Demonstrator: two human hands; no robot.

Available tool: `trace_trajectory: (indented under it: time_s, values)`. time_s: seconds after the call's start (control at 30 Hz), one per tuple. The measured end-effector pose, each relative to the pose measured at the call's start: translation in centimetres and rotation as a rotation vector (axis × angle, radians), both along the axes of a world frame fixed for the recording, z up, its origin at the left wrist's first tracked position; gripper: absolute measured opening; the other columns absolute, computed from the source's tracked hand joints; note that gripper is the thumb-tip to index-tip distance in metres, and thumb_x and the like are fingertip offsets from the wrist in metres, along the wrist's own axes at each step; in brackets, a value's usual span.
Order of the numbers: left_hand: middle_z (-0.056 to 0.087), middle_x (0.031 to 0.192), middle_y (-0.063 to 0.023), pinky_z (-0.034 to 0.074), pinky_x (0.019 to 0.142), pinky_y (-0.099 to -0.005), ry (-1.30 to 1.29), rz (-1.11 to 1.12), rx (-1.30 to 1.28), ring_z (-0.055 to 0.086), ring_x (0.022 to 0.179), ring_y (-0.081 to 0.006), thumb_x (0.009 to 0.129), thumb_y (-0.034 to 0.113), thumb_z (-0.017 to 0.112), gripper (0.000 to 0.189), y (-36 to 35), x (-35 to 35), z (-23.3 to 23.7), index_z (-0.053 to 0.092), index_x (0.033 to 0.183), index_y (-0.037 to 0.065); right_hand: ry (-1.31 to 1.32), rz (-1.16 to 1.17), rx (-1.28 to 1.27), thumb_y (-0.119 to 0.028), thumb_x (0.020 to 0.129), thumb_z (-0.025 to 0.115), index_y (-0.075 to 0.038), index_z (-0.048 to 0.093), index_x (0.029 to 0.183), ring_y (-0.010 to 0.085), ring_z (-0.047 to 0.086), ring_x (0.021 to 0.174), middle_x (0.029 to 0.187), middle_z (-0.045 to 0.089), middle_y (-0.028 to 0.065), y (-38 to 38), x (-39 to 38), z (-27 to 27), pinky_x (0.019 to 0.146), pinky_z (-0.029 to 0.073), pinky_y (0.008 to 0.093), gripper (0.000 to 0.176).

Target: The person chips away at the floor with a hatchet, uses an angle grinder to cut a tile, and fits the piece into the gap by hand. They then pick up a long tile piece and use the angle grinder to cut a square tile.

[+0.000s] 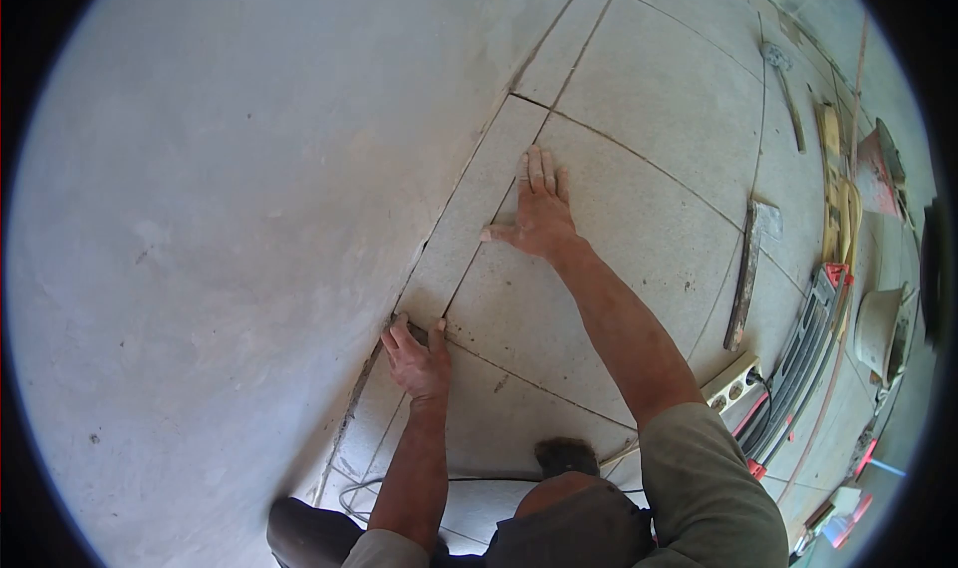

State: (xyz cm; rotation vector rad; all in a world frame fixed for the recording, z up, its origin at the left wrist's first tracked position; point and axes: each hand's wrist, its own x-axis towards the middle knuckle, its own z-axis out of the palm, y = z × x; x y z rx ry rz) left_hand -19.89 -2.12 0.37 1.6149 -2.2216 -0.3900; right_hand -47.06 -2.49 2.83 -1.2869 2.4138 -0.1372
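Note:
A narrow strip of pale floor tile (486, 174) lies along the foot of the wall, beside larger tiles of the same colour. At its near end, my left hand (419, 365) has its fingers bent at the wall-side corner and its thumb at the opposite corner, gripping across the width. A dark gap shows between thumb and fingers. My right hand (542, 214) rests flat, fingers stretched forward and thumb out to the side, over the joint between the strip and a large tile (639, 239).
The plain wall (249, 169) rises on the left. On the right lie a mallet (777, 59), a long wooden-handled tool (743, 279), a power strip (731, 383) and a tile cutter (798, 353). Two buckets (878, 333) stand farther right. A cable (349, 498) runs near my legs.

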Motion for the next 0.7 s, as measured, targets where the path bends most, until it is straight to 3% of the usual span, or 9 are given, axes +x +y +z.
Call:
trace_trajectory:
  time_s: [0.2, 0.47, 0.53, 0.7]
  values:
    - [0.053, 0.108, -0.0166, 0.048, 0.08, -0.0487, 0.026, 0.063, 0.054, 0.055, 0.1, -0.0403, 0.077, 0.032, 0.076, 0.056, 0.1, -0.1, 0.5, 0.05, 0.12, 0.008, 0.029, -0.023, -0.008, -0.068, 0.064, 0.072, 0.007, 0.005, 0.148, 0.0304, -0.008, 0.147, 0.158, -0.001, 0.021, -0.3, 0.5, 0.5, 0.119, -0.002, 0.0459, 0.132]
    - [0.054, 0.11, -0.016, 0.047, 0.085, -0.0455, 0.157, 0.095, 0.177, 0.054, 0.102, -0.0369, 0.078, 0.028, 0.076, 0.054, 0.4, 0.8, 0.2, 0.051, 0.122, 0.008, 0.049, -0.044, -0.02, -0.068, 0.062, 0.074, 0.007, 0.004, 0.148, 0.0291, -0.008, 0.147, 0.158, 0.0, 0.0202, -0.3, 0.6, -0.5, 0.119, -0.002, 0.0436, 0.134]
    - [0.056, 0.095, -0.0113, 0.047, 0.078, -0.0405, 0.226, 0.023, 0.066, 0.054, 0.087, -0.028, 0.078, 0.018, 0.076, 0.049, 0.4, 1.3, -0.3, 0.053, 0.119, 0.007, 0.047, -0.039, -0.052, -0.068, 0.061, 0.074, 0.008, 0.005, 0.148, 0.0294, -0.007, 0.147, 0.158, 0.001, 0.0203, -0.4, 0.6, -0.3, 0.119, -0.001, 0.0438, 0.134]
    - [0.056, 0.09, -0.0096, 0.047, 0.076, -0.0407, 0.223, 0.043, 0.12, 0.054, 0.085, -0.0276, 0.077, 0.016, 0.077, 0.051, 0.2, 1.5, -0.4, 0.053, 0.12, 0.006, 0.039, -0.053, 0.002, -0.068, 0.062, 0.074, 0.005, 0.0, 0.149, 0.0274, -0.009, 0.147, 0.158, 0.0, 0.0194, -0.5, 0.7, 0.1, 0.12, -0.002, 0.0419, 0.135]
